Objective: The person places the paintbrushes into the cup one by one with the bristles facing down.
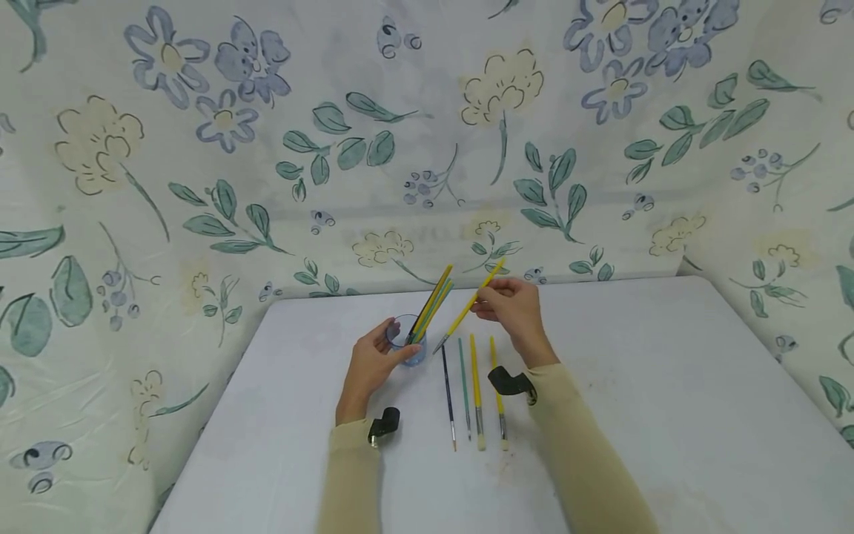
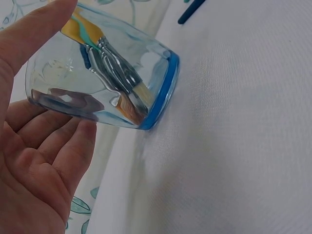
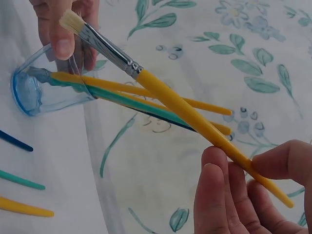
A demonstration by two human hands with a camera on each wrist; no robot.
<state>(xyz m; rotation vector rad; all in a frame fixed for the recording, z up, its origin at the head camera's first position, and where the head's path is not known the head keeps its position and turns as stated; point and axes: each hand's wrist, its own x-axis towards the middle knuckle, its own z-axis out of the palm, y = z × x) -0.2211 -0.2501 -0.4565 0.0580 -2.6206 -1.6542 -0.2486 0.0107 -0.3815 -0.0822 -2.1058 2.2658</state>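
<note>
My left hand (image 1: 375, 362) grips a clear glass with a blue base (image 1: 415, 357), tilted, the thumb on its near side. Inside it several brushes (image 1: 430, 305) with yellow, green and dark handles lean to the right, bristles down, as the left wrist view shows at the glass (image 2: 163, 92). Just right of the glass, my right hand (image 1: 514, 311) pinches a yellow brush (image 1: 467, 308) by its handle, bristle end pointing down toward the table. In the right wrist view that brush (image 3: 175, 105) crosses in front of the brushes in the glass.
On the white table (image 1: 287, 460), a dark brush (image 1: 448, 393), a green brush (image 1: 464, 386), a thick yellow brush (image 1: 476, 378) and a thinner yellow brush (image 1: 497, 393) lie side by side, bristles toward me. Behind the table hangs a floral cloth (image 1: 373, 200).
</note>
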